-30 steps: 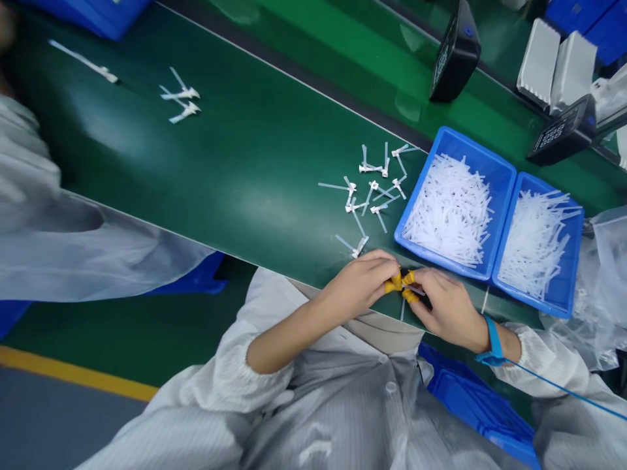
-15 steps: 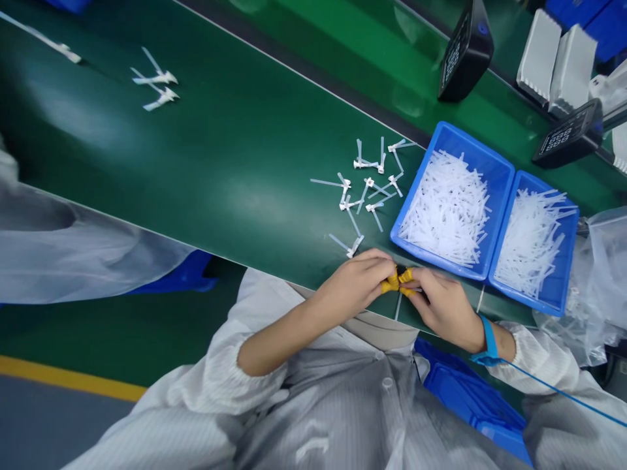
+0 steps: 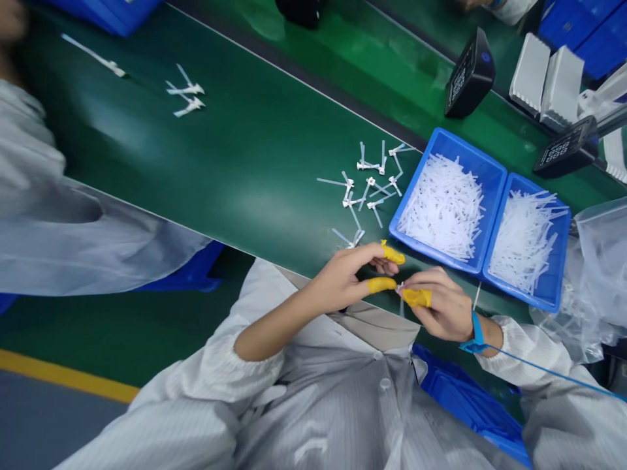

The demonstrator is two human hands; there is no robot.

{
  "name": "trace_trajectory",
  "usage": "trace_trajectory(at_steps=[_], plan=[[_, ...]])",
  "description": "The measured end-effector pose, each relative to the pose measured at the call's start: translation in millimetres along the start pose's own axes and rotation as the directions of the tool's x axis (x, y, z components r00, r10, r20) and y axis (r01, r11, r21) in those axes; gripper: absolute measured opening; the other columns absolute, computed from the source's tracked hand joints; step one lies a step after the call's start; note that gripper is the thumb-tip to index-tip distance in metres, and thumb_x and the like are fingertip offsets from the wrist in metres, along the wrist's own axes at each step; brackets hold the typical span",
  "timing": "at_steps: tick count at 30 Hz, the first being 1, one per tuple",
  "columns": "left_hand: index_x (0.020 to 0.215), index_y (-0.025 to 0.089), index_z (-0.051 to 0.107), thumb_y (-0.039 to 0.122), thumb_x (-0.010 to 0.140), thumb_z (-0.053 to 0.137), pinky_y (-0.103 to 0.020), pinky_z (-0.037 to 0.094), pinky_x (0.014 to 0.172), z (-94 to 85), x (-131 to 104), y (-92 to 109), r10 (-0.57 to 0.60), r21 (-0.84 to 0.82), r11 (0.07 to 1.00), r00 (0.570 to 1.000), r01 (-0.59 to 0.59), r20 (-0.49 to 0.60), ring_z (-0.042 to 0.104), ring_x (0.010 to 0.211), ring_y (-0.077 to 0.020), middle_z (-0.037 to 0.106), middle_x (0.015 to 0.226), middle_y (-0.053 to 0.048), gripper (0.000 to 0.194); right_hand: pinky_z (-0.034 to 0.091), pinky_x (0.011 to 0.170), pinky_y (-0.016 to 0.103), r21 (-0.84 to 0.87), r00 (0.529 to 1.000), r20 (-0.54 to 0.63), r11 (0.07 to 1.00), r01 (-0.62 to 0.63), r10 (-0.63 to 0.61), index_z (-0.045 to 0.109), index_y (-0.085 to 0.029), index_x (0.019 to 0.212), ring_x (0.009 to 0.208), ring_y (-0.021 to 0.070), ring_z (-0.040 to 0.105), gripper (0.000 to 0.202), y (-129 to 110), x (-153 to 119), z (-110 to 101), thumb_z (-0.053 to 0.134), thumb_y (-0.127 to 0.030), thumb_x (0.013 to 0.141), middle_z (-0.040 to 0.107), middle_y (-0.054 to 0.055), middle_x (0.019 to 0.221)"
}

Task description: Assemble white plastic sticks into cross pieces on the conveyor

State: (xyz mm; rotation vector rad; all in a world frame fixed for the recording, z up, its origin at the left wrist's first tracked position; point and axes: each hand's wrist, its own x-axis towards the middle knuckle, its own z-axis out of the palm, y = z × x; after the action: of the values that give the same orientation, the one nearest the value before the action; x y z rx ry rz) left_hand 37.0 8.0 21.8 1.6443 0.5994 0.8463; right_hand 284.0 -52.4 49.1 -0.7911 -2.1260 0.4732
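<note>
While left hand stood loose, yellow-covered thumb and forefinger spread well apart, right hand pinched small white plastic piece at fingertips, low by near edge of green tabletop. Left thumb tip just beside piece, contact unclear. Green surface stretched leftward; two blue rectangular plastic trays, full of thin white strips, bounded room beyond right hand. About nine white strip assemblies clustered beyond left hand, three farther left
</note>
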Motion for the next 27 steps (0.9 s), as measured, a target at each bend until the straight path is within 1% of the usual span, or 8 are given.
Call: trace_trajectory(at_steps=[2,5,8,10,13,18,24,27], plan=[[0.119,0.019,0.074,0.030,0.104,0.078,-0.028,0.063,0.084,2.0,-2,7,-0.062,-0.133,0.988,0.995,0.073,0.082,0.080,0.092,-0.0181,0.083,0.103,-0.007,0.019,0.067,0.089,0.044,0.013,0.996,0.020,0.996,0.090,-0.090,0.071,-0.024,0.126,0.107,0.0261,0.083,0.029,0,-1,-2,0.063,-0.006,0.105,0.087,0.010,0.107],[0.117,0.019,0.073,0.032,0.107,0.073,-0.027,0.064,0.081,10.7,-4,15,-0.197,-0.312,0.918,0.964,0.246,0.181,0.082,0.090,-0.0183,0.083,0.099,-0.007,0.017,0.069,0.092,0.042,0.025,0.994,-0.001,0.994,0.105,-0.105,0.072,-0.021,0.129,0.110,0.0250,0.082,0.029,2,-5,-3,0.063,-0.007,0.105,0.087,0.011,0.109],[0.117,0.018,0.070,0.035,0.100,0.083,-0.030,0.066,0.082,20.0,-6,16,-0.300,-0.476,0.817,0.945,0.327,0.134,0.083,0.090,-0.0198,0.083,0.098,-0.006,0.027,0.070,0.095,0.040,0.017,0.997,-0.009,0.997,0.072,-0.072,0.074,-0.019,0.130,0.115,0.0257,0.079,0.029,2,-6,-3,0.064,-0.006,0.105,0.085,0.013,0.112],[0.118,0.019,0.070,0.033,0.095,0.088,-0.030,0.067,0.082,23.4,-6,13,-0.342,-0.519,0.783,0.934,0.343,0.102,0.083,0.087,-0.0198,0.083,0.094,-0.004,0.033,0.071,0.094,0.041,0.026,0.999,-0.027,0.999,0.046,-0.045,0.073,-0.020,0.134,0.116,0.0268,0.077,0.035,1,-5,-2,0.065,-0.005,0.103,0.085,0.012,0.113],[0.125,0.020,0.069,0.029,0.092,0.090,-0.031,0.068,0.082,24.4,-6,9,-0.359,-0.526,0.776,0.929,0.348,0.086,0.084,0.086,-0.0204,0.084,0.090,-0.003,0.040,0.070,0.091,0.046,0.065,0.997,-0.082,0.998,0.021,-0.015,0.070,-0.023,0.139,0.112,0.0290,0.076,0.043,-1,-3,0,0.066,-0.004,0.100,0.083,0.013,0.115],[0.129,0.019,0.070,0.028,0.085,0.096,-0.032,0.069,0.083,24.4,-7,5,-0.354,-0.499,0.807,0.935,0.315,0.017,0.085,0.090,-0.0227,0.086,0.093,-0.005,0.052,0.070,0.083,0.047,0.068,0.985,-0.170,0.998,0.010,0.002,0.069,-0.022,0.134,0.102,0.0290,0.078,0.035,1,0,3,0.065,-0.009,0.101,0.078,0.015,0.113],[0.106,0.017,0.076,0.031,0.090,0.093,-0.032,0.070,0.087,24.7,-7,6,-0.284,-0.455,0.851,0.958,0.263,0.023,0.085,0.091,-0.0211,0.086,0.097,-0.008,0.027,0.068,0.079,0.039,0.136,0.985,-0.129,0.986,-0.099,0.117,0.066,-0.023,0.119,0.095,0.0250,0.079,0.029,1,-2,2,0.067,-0.003,0.096,0.079,0.013,0.110],[0.103,0.017,0.079,0.034,0.096,0.087,-0.031,0.069,0.084,22.9,-6,9,-0.263,-0.393,0.886,0.965,0.246,0.012,0.084,0.090,-0.0210,0.086,0.098,-0.009,0.021,0.067,0.075,0.037,0.136,0.975,-0.140,0.979,-0.153,0.171,0.061,-0.025,0.108,0.091,0.0236,0.079,0.026,0,-5,3,0.068,-0.004,0.094,0.079,0.012,0.111]])
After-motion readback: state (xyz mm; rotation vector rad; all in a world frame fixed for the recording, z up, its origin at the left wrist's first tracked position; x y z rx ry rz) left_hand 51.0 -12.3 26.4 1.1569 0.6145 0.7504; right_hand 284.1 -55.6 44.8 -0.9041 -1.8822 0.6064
